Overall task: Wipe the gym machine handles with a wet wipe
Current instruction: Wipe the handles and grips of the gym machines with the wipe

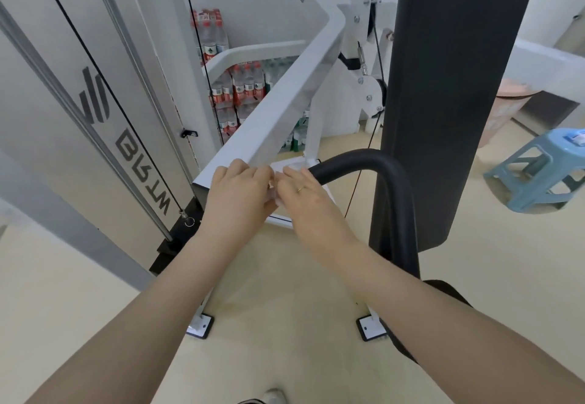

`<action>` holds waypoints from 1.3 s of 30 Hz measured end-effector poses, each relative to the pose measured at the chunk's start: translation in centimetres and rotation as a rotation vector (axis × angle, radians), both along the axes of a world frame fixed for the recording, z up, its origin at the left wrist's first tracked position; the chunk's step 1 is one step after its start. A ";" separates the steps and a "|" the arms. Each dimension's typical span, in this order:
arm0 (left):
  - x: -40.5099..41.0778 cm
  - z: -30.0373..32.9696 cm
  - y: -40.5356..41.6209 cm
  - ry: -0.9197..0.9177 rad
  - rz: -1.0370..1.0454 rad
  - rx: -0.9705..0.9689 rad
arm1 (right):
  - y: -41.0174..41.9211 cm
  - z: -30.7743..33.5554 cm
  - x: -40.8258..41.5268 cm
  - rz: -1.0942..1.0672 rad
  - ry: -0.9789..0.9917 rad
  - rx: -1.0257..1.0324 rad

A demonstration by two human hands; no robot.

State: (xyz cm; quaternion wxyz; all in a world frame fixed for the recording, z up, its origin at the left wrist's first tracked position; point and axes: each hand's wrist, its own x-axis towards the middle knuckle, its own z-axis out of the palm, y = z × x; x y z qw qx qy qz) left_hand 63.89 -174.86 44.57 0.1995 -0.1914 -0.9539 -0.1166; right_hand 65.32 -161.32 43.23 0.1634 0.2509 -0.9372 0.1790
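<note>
A curved black padded handle (373, 163) of the white gym machine arcs from the centre of the view down to the right. My left hand (235, 195) and my right hand (305, 193) meet just left of the handle's near end. Both pinch a white wet wipe (274, 193), of which only small bits show between the fingers. My right hand lies against the handle's end, and a ring sits on one of its fingers. The rest of the wipe is hidden by my hands.
A white angled machine arm (285, 100) runs away above my hands. A tall black pad (449, 93) stands upright on the right. Packs of water bottles (243, 87) are stacked behind. A blue plastic stool (538, 169) stands at far right. Cables run along the weight-stack panel (95, 103).
</note>
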 end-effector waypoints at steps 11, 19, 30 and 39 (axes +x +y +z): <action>-0.1 0.3 -0.3 0.027 -0.046 0.044 | 3.9 -0.3 0.0 0.107 0.087 0.350; -0.2 0.6 0.2 -0.025 0.017 0.055 | 3.6 3.2 -2.2 0.114 -0.115 0.350; 0.6 0.4 1.8 0.008 0.157 -0.137 | 9.5 7.0 -3.8 -0.069 -0.221 0.484; 2.3 -0.3 4.3 0.047 0.415 -0.149 | 12.9 4.8 -2.6 -0.325 -0.538 -0.352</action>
